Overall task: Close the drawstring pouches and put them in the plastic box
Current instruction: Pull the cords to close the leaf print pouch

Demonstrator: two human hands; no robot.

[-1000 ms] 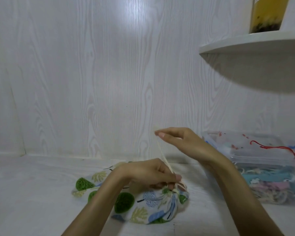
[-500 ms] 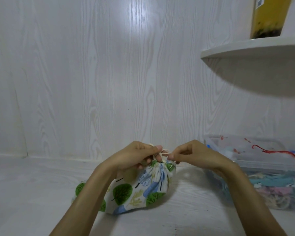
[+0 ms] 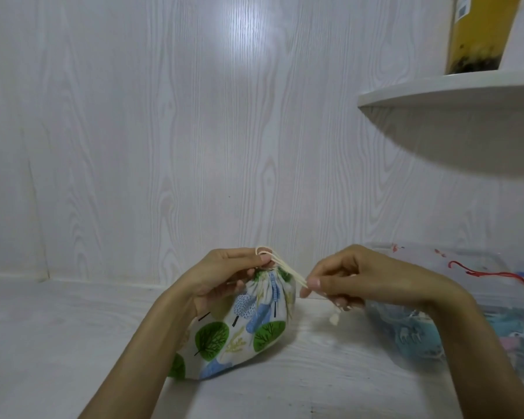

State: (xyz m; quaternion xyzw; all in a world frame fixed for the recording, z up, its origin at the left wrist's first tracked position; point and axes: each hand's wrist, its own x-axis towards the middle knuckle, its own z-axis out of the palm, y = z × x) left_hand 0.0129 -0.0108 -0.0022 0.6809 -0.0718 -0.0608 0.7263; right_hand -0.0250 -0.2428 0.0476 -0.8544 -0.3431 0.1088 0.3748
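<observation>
Pouch (image 3: pixel 248 325): white cloth printed with green and blue trees, resting on the white table (image 3: pixel 58 343), mouth gathered tight at the top. Cord (image 3: pixel 288 272): cream, running from the gathered mouth rightward. Left hand (image 3: pixel 224 276): fingers curled, pinching the pouch neck and a loop of cord. Right hand (image 3: pixel 366 279): thumb and forefinger pinching the cord just beside the pouch. Plastic box (image 3: pixel 496 300): clear, to the right on the table, coloured cloth items inside. Shelf (image 3: pixel 454 89): white, upper right, bearing a yellow container (image 3: pixel 478 34).
</observation>
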